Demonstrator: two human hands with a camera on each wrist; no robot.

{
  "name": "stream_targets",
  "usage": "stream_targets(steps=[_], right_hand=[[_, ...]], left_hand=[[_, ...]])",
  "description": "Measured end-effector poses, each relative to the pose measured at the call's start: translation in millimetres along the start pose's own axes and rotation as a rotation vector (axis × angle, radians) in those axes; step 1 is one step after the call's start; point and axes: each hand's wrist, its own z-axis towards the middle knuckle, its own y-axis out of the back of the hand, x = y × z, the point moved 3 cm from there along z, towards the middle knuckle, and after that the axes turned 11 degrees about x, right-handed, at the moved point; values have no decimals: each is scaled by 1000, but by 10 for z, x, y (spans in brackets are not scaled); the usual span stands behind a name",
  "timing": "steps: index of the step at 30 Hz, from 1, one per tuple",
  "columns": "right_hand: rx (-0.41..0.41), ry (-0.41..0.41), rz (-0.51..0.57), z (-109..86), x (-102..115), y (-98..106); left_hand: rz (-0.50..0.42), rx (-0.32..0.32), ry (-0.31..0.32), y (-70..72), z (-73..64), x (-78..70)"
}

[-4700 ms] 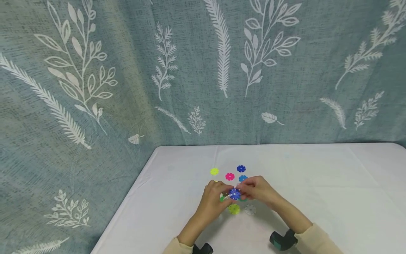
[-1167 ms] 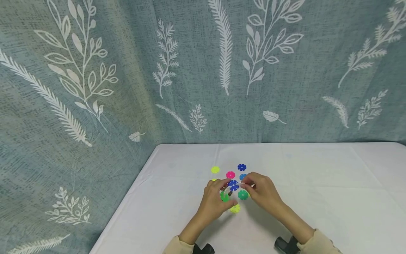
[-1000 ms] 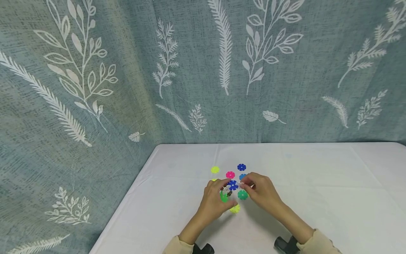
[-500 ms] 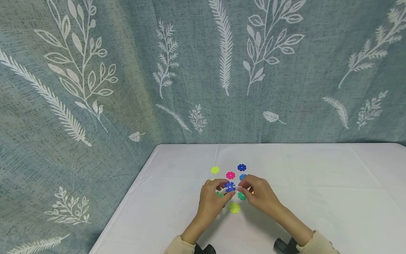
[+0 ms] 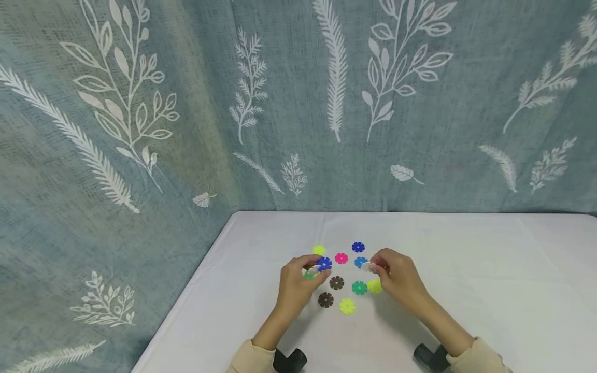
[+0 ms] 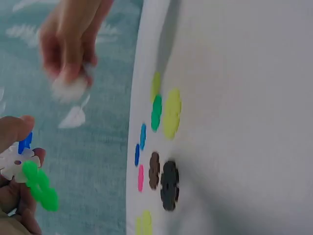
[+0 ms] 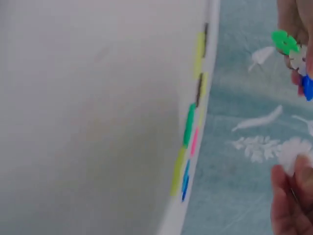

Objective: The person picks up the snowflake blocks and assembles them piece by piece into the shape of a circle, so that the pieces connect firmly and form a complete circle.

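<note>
My left hand (image 5: 295,282) pinches a small cluster of joined plastic snowflake discs, raised over the table's left-middle part. A blue disc (image 5: 324,263) faces up in it; the left wrist view shows a white disc (image 6: 18,164) in the middle with a green disc (image 6: 40,186) slotted to it. My right hand (image 5: 400,277), a short way to the right, grips a single white snowflake disc (image 7: 294,152) between thumb and fingers. That white disc is apart from the cluster and blurred in the left wrist view.
Loose snowflake discs lie flat between and below the hands: two brown, one at the front left (image 5: 326,300), a green disc (image 5: 359,288), several yellow ones, one nearest (image 5: 347,306), a pink disc (image 5: 341,258) and two blue ones behind. A white cloth covers the table (image 5: 489,290); a patterned curtain (image 5: 298,103) hangs behind.
The white disc that lay at the front right of the table is now in my right hand. Half a second ago the hands were together at the cluster; now they have drawn apart.
</note>
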Motion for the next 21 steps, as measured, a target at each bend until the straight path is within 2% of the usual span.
stream_targets(steps=[2,4,9,16,21], right_hand=[[14,0,109,27,-50,-10],[44,35,194,51,-51,-30],[75,93,280,66,21,-48],[71,137,292,74,66,-34],[44,242,247,70,124,-50]], left_hand=[[-13,83,-25,12,-11,-38],[-20,147,-54,-1,-27,-82],[-27,134,-78,-30,-60,-135],[-49,154,-96,-57,-63,-160],[-31,144,-151,-104,-97,-172]])
